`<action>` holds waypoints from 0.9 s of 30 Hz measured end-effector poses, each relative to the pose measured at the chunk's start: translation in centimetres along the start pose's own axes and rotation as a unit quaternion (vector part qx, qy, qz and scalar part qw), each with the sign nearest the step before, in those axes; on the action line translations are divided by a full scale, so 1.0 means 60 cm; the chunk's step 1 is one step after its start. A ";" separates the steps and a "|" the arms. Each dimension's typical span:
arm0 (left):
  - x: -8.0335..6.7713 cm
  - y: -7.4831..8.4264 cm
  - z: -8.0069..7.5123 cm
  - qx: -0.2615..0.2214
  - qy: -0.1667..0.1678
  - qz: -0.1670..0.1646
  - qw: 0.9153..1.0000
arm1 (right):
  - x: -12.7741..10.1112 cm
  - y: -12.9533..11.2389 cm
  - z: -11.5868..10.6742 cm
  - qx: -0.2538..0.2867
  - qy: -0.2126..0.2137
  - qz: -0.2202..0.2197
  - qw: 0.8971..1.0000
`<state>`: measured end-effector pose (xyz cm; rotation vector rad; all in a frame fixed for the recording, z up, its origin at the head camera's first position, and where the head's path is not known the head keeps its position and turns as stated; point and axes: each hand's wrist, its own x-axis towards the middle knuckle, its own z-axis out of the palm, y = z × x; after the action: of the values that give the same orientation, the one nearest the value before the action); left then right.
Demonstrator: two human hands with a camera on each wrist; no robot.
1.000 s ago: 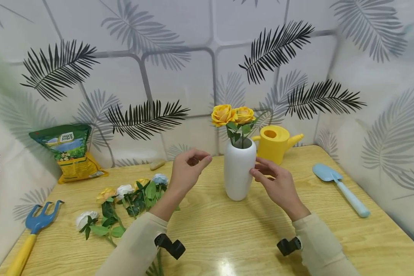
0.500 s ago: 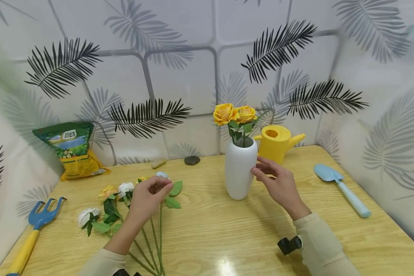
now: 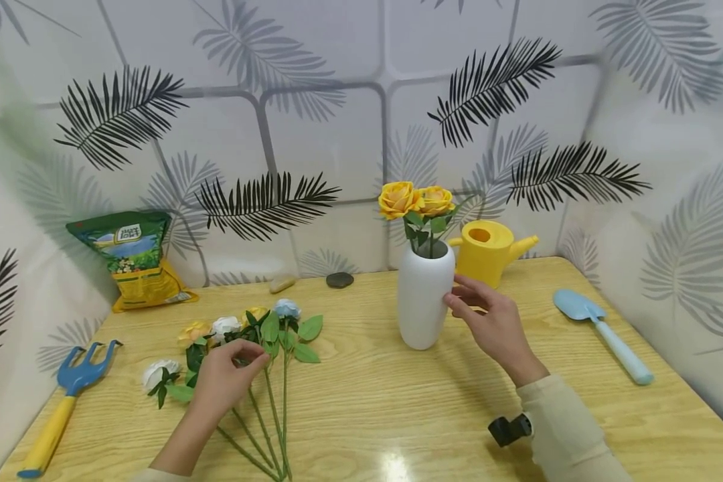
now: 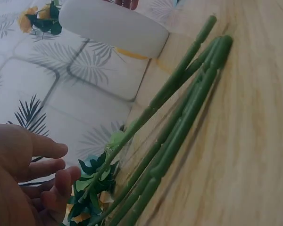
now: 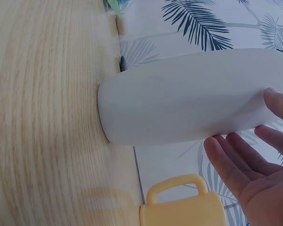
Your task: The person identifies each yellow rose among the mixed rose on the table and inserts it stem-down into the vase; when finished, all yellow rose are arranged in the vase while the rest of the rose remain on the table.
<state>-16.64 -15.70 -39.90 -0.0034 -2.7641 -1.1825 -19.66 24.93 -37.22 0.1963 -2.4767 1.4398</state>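
A white vase (image 3: 422, 301) stands upright on the table, with two yellow roses (image 3: 400, 200) in its mouth. My right hand (image 3: 489, 323) rests its fingertips against the vase's right side; in the right wrist view the thumb and fingers (image 5: 236, 165) touch the wall without wrapping around it. Over on the left, my left hand (image 3: 229, 375) hovers above a bunch of loose flowers, fingers loosely bent and holding nothing. That bunch has white roses (image 3: 159, 375), yellow ones (image 3: 194, 333) and a blue rose (image 3: 286, 308). Their green stems (image 4: 179, 117) lie together beside the left hand.
Behind the vase is a yellow watering can (image 3: 488, 254). A light blue trowel (image 3: 605, 335) lies at right, a blue and yellow hand rake (image 3: 69, 408) at left. A soil bag (image 3: 135, 261), a dark stone (image 3: 340, 280) and a tan stone (image 3: 282, 284) sit at the back.
My left hand has moved from near the vase leftward and down to the loose flowers. My right hand has stayed against the vase.
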 end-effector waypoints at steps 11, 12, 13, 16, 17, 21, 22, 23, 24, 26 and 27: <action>0.002 -0.012 0.007 0.051 0.002 0.009 0.999 | 0.000 0.001 0.001 0.002 -0.001 0.006 1.000; 0.002 -0.012 0.007 0.057 0.001 0.010 0.998 | 0.000 0.001 0.001 0.000 -0.001 0.006 1.000; 0.002 -0.012 0.007 0.063 0.000 0.009 0.998 | -0.001 0.000 0.001 -0.001 0.000 0.006 1.000; 0.001 -0.010 0.008 0.073 -0.017 0.004 0.997 | -0.001 0.000 0.001 0.001 0.000 0.006 1.000; 0.001 -0.010 0.008 0.074 -0.026 0.001 0.997 | 0.000 0.000 0.001 0.002 -0.001 0.007 1.000; 0.002 -0.009 0.012 0.066 -0.053 -0.014 0.996 | 0.000 0.000 0.001 0.005 -0.002 0.011 1.000; 0.003 -0.009 0.013 0.063 -0.056 -0.018 0.996 | 0.001 0.001 0.001 0.005 -0.002 0.011 1.000; 0.003 -0.009 0.014 0.058 -0.058 -0.023 0.996 | 0.001 0.001 0.001 0.004 -0.003 0.011 1.000; 0.004 -0.010 0.015 0.054 -0.059 -0.027 0.996 | 0.001 0.002 0.001 0.003 -0.002 0.011 1.000; 0.006 -0.012 0.017 0.042 -0.060 -0.033 0.997 | 0.001 0.003 0.002 0.001 -0.002 0.012 1.000; 0.006 -0.013 0.017 0.037 -0.060 -0.033 0.997 | 0.001 0.003 0.002 0.001 -0.003 0.012 1.000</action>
<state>-17.19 -15.55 -41.13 0.0265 -2.9332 -1.1292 -19.80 24.95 -37.42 0.1717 -2.4904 1.4520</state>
